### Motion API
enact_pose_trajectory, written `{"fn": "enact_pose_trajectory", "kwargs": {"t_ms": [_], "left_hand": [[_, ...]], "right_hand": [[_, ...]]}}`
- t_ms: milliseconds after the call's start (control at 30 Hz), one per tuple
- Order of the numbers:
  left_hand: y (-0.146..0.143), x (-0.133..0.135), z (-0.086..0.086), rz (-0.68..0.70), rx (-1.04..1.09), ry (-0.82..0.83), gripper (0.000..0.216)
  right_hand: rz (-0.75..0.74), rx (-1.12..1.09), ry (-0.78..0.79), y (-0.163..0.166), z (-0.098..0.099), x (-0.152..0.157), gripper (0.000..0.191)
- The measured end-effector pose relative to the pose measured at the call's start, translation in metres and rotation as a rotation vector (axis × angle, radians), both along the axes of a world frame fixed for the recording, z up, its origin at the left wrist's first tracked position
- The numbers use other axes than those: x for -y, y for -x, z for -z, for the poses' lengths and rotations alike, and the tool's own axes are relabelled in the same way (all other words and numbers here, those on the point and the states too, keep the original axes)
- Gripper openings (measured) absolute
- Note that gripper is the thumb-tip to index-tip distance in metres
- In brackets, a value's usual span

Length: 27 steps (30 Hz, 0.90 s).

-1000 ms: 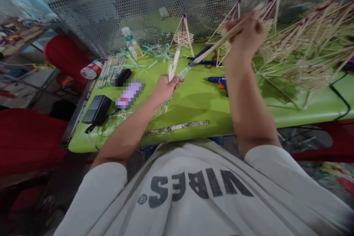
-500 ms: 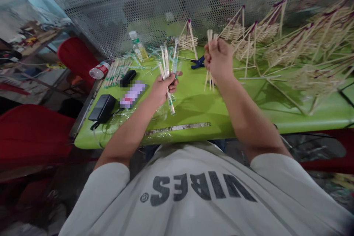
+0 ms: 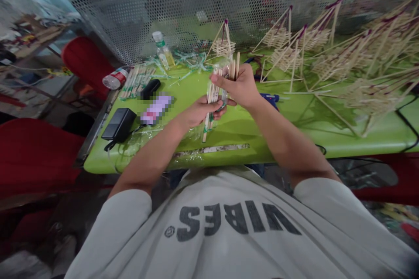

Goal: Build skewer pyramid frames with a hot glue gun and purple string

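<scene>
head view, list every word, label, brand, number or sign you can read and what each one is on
"VIBES", upside down in the picture: pale shirt; the small round mark beside it is too small to read
Green label, too blurred: upright bottle
Red label, too blurred: lying bottle
Green print, too small: wrapped sticks in the hands
Pixelated, unreadable: purple rectangle

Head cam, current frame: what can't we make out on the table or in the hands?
- Stick count, head view: the left hand and right hand cover parts of the held sticks.
- Blue tool, head view: partly hidden by the right forearm.
- Purple rectangular item, head view: details lost to pixelation.
- Far-right stick frames, head view: cut off by the right edge.
</scene>
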<state>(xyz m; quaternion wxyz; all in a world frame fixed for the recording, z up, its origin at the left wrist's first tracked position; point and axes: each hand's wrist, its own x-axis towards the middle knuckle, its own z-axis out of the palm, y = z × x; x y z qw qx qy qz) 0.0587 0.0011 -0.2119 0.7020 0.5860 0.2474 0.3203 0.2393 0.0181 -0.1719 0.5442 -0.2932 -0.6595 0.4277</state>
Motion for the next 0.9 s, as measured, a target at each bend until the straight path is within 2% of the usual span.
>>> {"fn": "enact_pose_trajectory", "kwargs": {"t_ms": [100,200,267,333,367,433,467,533,633,733,900], "left_hand": [[-0.001,-0.008,0.005,-0.047,-0.027,-0.064,0.062],[-0.001,-0.016,0.009,-0.082,-0.087,-0.097,0.052],[-0.001,-0.019,0.012,-0.093,-0.133,-0.093,0.042],[0.0,-0.023,0.014,-0.12,-0.157,-0.071,0.035],[0.001,-0.024,0.015,-0.15,-0.154,-0.055,0.033],[0.003,-0.029,0.016,-0.242,-0.112,-0.025,0.031],[0.004,-0.031,0.015,-0.298,-0.076,-0.014,0.031],[0.007,-0.037,0.012,-0.412,0.002,-0.005,0.03],[0.01,-0.042,0.006,-0.556,0.108,0.016,0.031],[0.008,-0.04,0.003,-0.618,0.229,0.049,0.035],[0.006,-0.033,0.002,-0.653,0.299,-0.05,0.038]], "right_hand": [[0.114,-0.013,-0.136,0.0,-0.007,-0.007,0.075],[0.301,-0.164,-0.292,-0.012,-0.028,-0.02,0.07],[0.384,-0.349,-0.378,-0.034,-0.051,-0.028,0.061],[0.443,-0.505,-0.453,-0.066,-0.073,-0.034,0.041],[0.524,-0.587,-0.503,-0.082,-0.082,-0.037,0.034],[0.662,-0.537,-0.561,-0.106,-0.088,-0.042,0.042],[0.734,-0.519,-0.593,-0.111,-0.085,-0.044,0.045],[0.72,-0.387,-0.535,-0.102,-0.067,-0.046,0.042],[0.498,-0.148,-0.43,-0.057,-0.025,-0.042,0.058],[0.361,0.016,-0.385,-0.012,0.008,-0.035,0.074],[0.264,0.161,-0.292,0.016,0.028,-0.027,0.081]]}}
